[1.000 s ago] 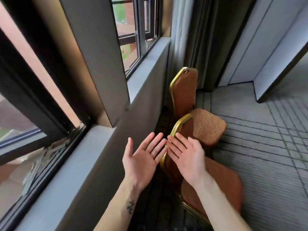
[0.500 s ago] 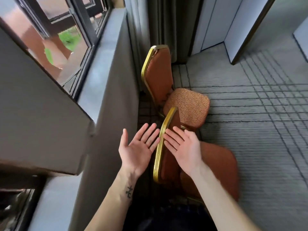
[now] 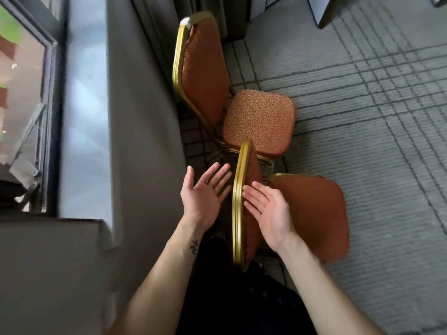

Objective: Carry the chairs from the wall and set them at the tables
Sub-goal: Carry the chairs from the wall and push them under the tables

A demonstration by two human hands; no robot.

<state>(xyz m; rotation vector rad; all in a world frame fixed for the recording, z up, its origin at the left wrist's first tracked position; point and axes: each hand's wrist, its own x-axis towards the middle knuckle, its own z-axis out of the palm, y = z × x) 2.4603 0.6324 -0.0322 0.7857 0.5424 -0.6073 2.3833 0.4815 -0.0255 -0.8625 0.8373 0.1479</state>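
Note:
Two orange upholstered chairs with gold metal frames stand in a row along the grey wall. The near chair (image 3: 312, 213) is right below me, its gold-edged backrest seen edge-on between my hands. The far chair (image 3: 258, 122) stands just beyond it. My left hand (image 3: 205, 192) hovers palm up, fingers spread, on the wall side of the near backrest. My right hand (image 3: 268, 209) is held palm up with straight fingers on the seat side of that backrest, close to its fabric. Neither hand holds anything.
The grey wall (image 3: 145, 141) and a window sill (image 3: 84, 117) run along the left, leaving a narrow gap beside the chairs. Dark curtains (image 3: 164, 15) hang at the far end. Grey patterned carpet (image 3: 375, 117) stretches to the right.
The view has tilted down and come closer, so the near chair now lies directly beneath me. Both open hands have stayed either side of its backrest.

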